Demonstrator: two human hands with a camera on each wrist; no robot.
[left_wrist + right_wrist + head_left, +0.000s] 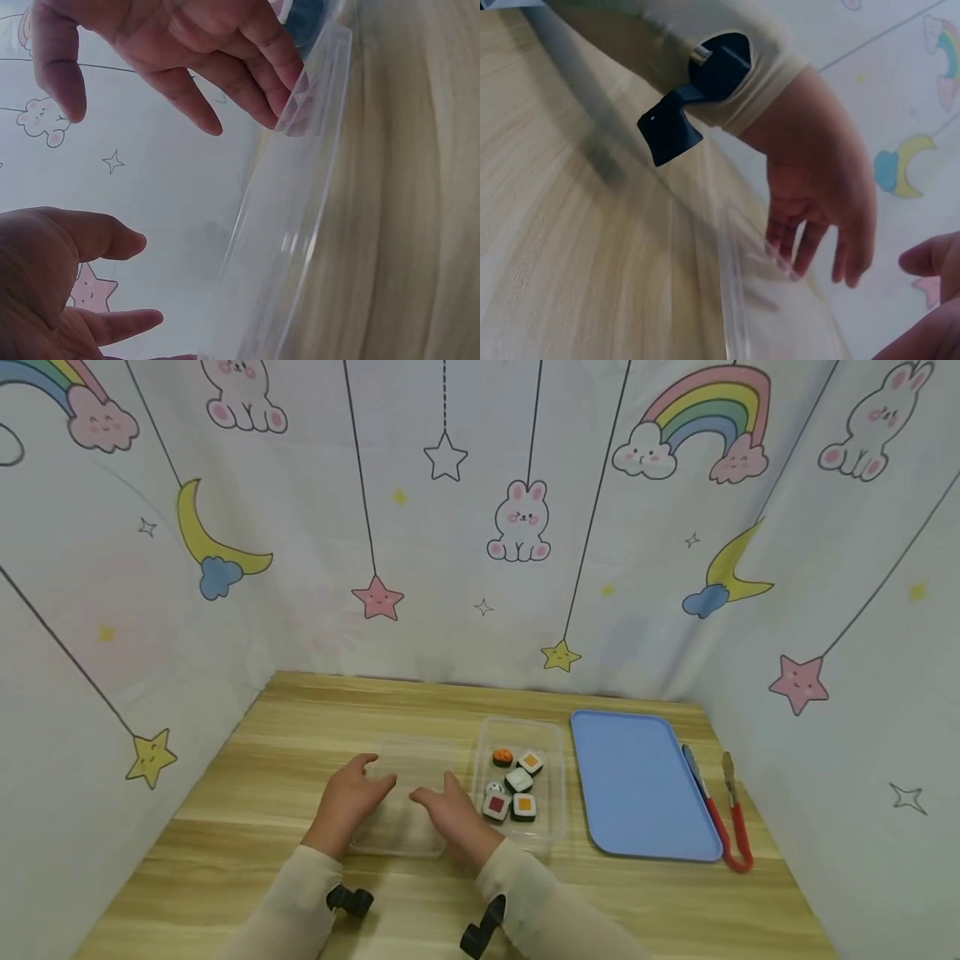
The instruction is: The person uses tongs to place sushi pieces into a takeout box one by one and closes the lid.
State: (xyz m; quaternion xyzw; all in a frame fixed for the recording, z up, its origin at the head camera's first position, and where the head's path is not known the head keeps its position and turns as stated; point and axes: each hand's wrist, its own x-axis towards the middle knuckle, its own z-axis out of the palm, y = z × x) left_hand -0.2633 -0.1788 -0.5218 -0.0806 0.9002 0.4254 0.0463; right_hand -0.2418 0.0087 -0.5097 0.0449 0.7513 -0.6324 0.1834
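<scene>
A clear, shallow plastic lid (405, 837) lies on the wooden table between my two hands. My left hand (348, 797) is at its left side, thumb apart from the fingers; in the right wrist view its fingertips (795, 274) are right at the lid's edge. On the opposite side is my right hand (459, 817), with its fingertips overlapping the rim in the left wrist view and its thumb pointing inward. Beside the right hand stands a clear container (557, 814) holding several sushi pieces (518, 780), one topped with orange.
A blue tray (648, 785) lies to the right of the container. Tongs (738, 827) with red handles lie along the tray's right edge. A patterned curtain (457, 543) closes off the back and both sides of the table.
</scene>
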